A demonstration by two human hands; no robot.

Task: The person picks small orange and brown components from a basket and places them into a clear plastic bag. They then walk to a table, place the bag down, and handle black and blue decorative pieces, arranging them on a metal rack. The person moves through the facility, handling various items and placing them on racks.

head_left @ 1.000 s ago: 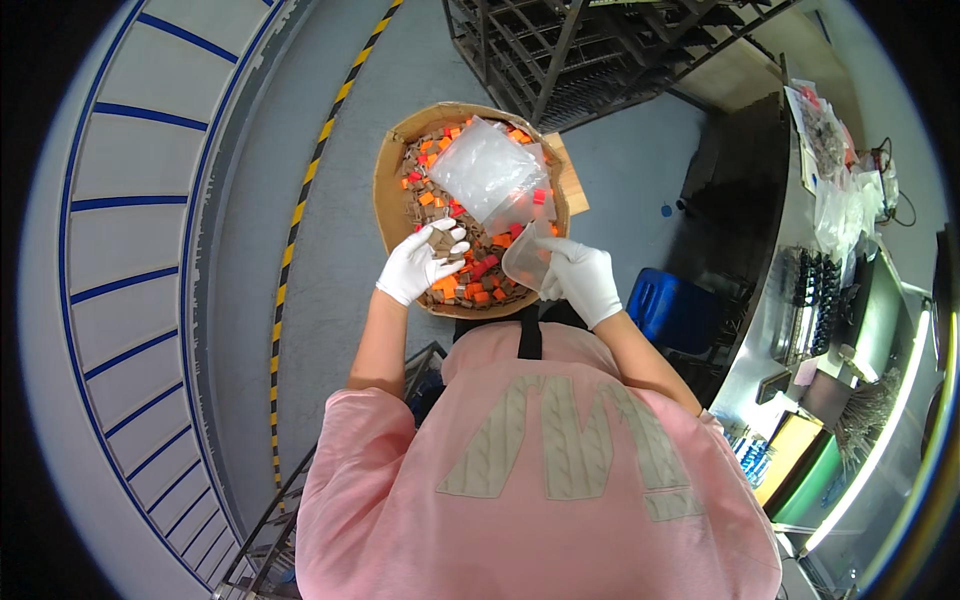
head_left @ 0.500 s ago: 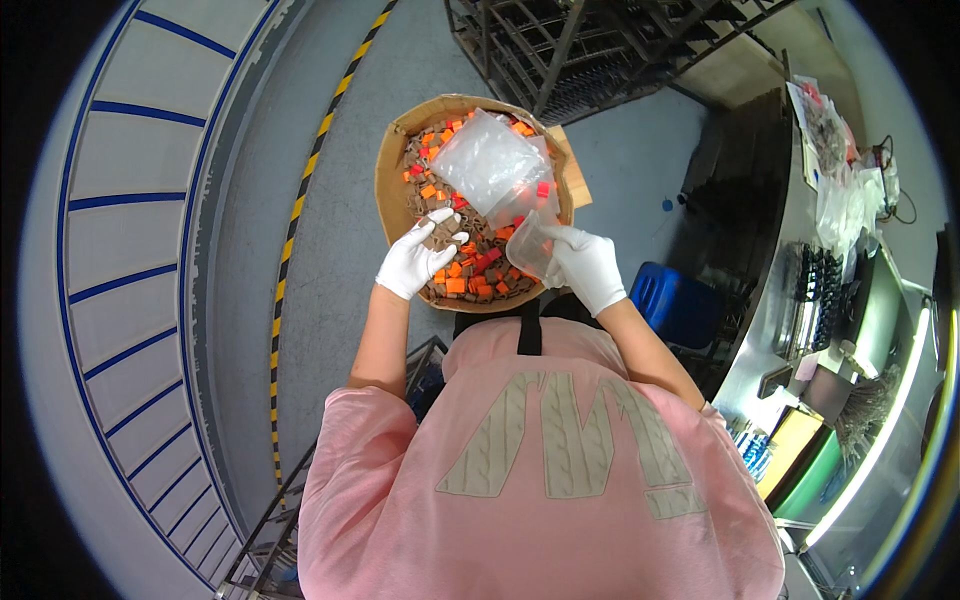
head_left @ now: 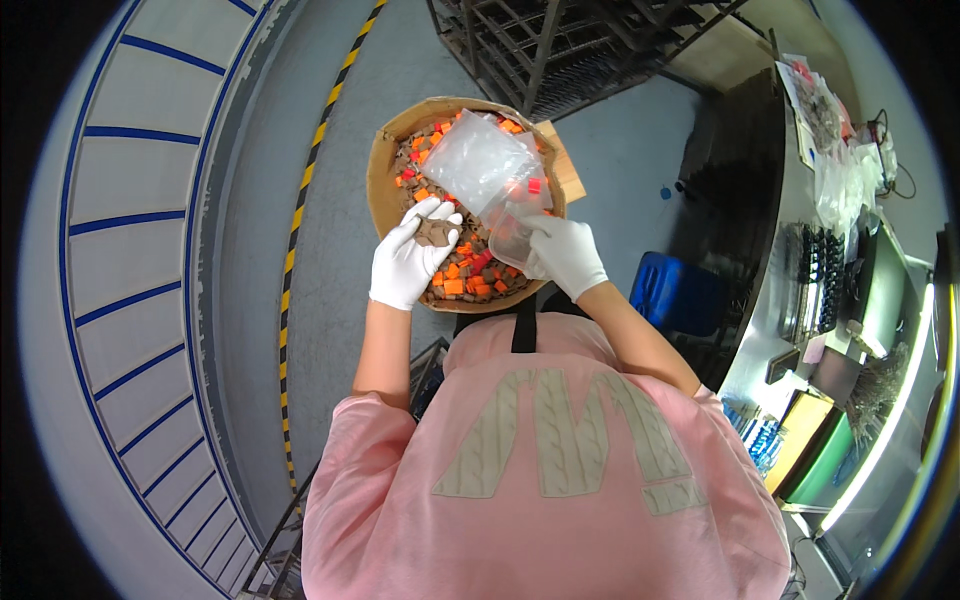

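Observation:
My left hand (head_left: 402, 262), in a white glove, is palm up over the left side of a round-looking cardboard box (head_left: 384, 190). Its fingers curl around a small heap of brown plastic pieces (head_left: 434, 233). On the right, my gloved right hand (head_left: 566, 256) pinches a clear plastic bag (head_left: 508, 243), whose rounded edge faces my left hand. Small brown, orange and red pieces (head_left: 455, 286) fill the box beneath both hands. A flat stack of clear bags (head_left: 475, 157) lies on them toward the far side. The right fingertips are partly hidden.
Beyond the box stands a dark metal rack (head_left: 560, 60). A blue stool or bin (head_left: 678, 294) is to the right, beside a cluttered workbench (head_left: 745, 345). Yellow-black floor tape (head_left: 303, 200) and a white, blue-striped panel (head_left: 125, 255) run along the left.
My left hand has turned its palm further up, with the brown pieces gathered in it. My right hand has moved left with the bag, closer to my left hand.

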